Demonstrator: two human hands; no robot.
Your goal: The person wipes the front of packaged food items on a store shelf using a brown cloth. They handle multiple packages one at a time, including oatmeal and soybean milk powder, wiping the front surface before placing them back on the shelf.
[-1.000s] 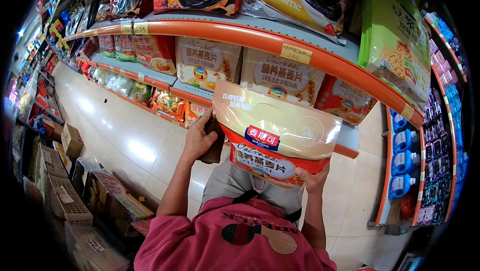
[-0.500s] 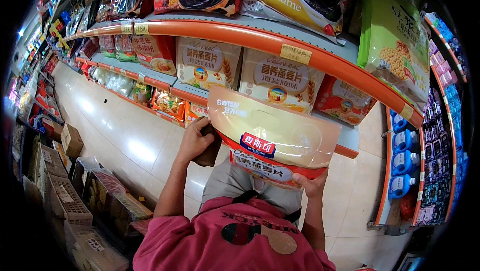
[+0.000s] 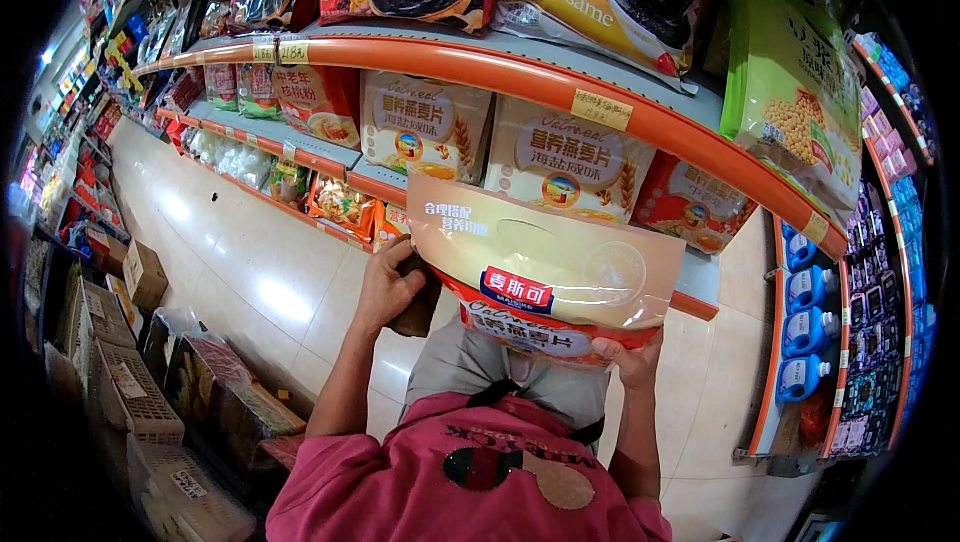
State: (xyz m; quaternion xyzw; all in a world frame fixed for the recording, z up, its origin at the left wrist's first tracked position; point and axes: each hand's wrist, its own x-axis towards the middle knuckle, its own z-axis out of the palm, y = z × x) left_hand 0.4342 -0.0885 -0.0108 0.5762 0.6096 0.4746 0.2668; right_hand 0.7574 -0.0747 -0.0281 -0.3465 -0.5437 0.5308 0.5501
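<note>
In front of my body I hold a large oatmeal bag (image 3: 545, 242), cream at the top and red lower down, tilted so its front faces up. My right hand (image 3: 632, 357) grips its lower right corner, thumb on the front and fingers behind. My left hand (image 3: 393, 287) is closed at the bag's left edge, around a dark brown, cloth-like thing (image 3: 418, 310) hanging beside the bag. How far the left fingers also hold the bag is hidden. Just beyond its top edge, similar cream oatmeal bags (image 3: 567, 157) stand on the middle shelf, with a red bag (image 3: 690, 200) beside them.
An orange-edged upper shelf (image 3: 450, 50) juts out above, holding a sesame bag (image 3: 600, 2) and a green soy bag (image 3: 795, 92). Blue jugs (image 3: 808, 332) fill a rack at right. Baskets (image 3: 140, 392) and cartons (image 3: 145, 275) line the left of the tiled floor (image 3: 240, 232).
The oatmeal bag has tipped slightly, its right side rising a little along with my right hand. The shelves appear shifted slightly rightward in view. Both hands keep their holds.
</note>
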